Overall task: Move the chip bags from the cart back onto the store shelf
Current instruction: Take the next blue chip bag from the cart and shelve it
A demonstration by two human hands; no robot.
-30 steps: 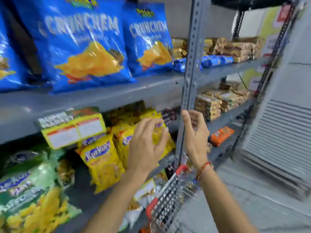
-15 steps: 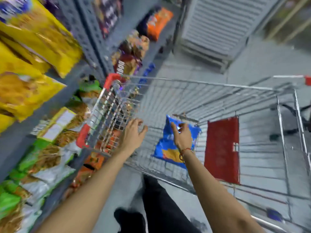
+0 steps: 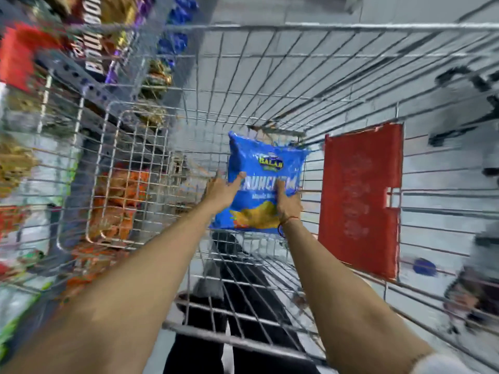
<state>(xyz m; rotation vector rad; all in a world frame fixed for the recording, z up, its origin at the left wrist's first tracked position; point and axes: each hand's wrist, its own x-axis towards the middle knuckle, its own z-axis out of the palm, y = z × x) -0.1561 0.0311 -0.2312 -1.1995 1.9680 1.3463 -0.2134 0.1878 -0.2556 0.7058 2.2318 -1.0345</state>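
A silver wire shopping cart (image 3: 270,85) is surrounding both outstretched arms, a flat red plastic panel (image 3: 360,201) hanging on its side beyond the right fingers. A glossy blue foil chip bag (image 3: 263,168) is sitting inside the cart between both hands, the left hand (image 3: 222,190) pressing its left edge, the right hand (image 3: 288,204) gripping its lower right, fingers (image 3: 279,188) clenched on it.

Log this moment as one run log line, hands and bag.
stage: pickup in cart | left hand: on blue chip bag left edge | right hand: gripping bag lower right | bag: inside cart, not shelved
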